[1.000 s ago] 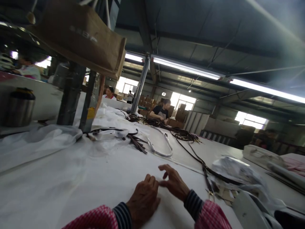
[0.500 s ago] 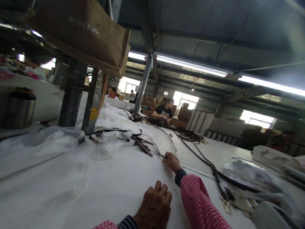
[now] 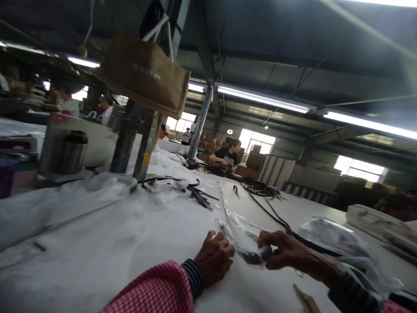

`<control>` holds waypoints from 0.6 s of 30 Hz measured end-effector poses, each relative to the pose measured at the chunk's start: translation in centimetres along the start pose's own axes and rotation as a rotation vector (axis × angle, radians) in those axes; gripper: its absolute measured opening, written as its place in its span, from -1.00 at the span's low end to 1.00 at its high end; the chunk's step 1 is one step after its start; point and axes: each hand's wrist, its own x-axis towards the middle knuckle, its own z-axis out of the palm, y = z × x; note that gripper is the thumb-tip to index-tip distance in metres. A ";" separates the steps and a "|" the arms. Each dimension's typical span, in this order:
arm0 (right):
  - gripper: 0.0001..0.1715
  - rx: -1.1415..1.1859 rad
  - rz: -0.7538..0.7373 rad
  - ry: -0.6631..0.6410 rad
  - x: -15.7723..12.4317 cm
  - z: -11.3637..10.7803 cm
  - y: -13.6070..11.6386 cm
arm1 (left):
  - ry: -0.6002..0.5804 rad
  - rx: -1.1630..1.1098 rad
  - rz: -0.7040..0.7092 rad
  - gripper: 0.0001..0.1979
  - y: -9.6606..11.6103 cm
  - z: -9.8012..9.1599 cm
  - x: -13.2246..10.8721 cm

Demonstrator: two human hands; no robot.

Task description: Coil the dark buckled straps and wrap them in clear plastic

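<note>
A dark strap in clear plastic (image 3: 252, 258) lies between my hands, low over the white tabletop. My right hand (image 3: 286, 252) pinches its near, rolled or folded end between thumb and fingers. My left hand (image 3: 215, 256) is beside the strap on the left, knuckles up and fingers curled inward; what lies under the fingertips is hidden. Just beyond it shows a small metal ring (image 3: 217, 220) at the strap's far end. A long strip of clear plastic (image 3: 228, 208) stretches away from the hands across the table.
Dark straps (image 3: 260, 189) are heaped farther back, with a short strap (image 3: 236, 191) nearby. Plastic-wrapped goods (image 3: 329, 234) sit at right. White sheeting (image 3: 97, 191), metal posts (image 3: 143, 152) and a steel flask (image 3: 74, 152) stand left. A brown bag (image 3: 143, 76) hangs above. A co-worker (image 3: 226, 156) is across the table.
My right hand has drawn back from mid-table toward me, bringing the plastic-wrapped strap with it. My left hand has moved slightly forward beside the strap. The view has shifted left.
</note>
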 end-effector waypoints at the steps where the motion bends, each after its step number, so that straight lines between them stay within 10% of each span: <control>1: -0.86 0.012 -0.001 0.010 -1.0 -0.1 0.3 | -0.019 0.007 0.032 -0.87 0.3 0.1 -0.2; 7: -0.69 -0.042 0.058 0.003 -5.1 2.9 0.6 | 0.084 -0.126 0.125 -0.25 2.9 1.1 -0.8; 12: -0.75 -0.032 0.001 0.142 -6.4 4.3 -0.5 | -0.050 -0.004 0.025 -0.79 3.9 -0.1 -0.9; 18: -0.73 -0.102 0.000 0.425 -4.5 4.7 5.6 | 0.062 0.107 -0.060 -0.69 7.6 -5.3 -3.6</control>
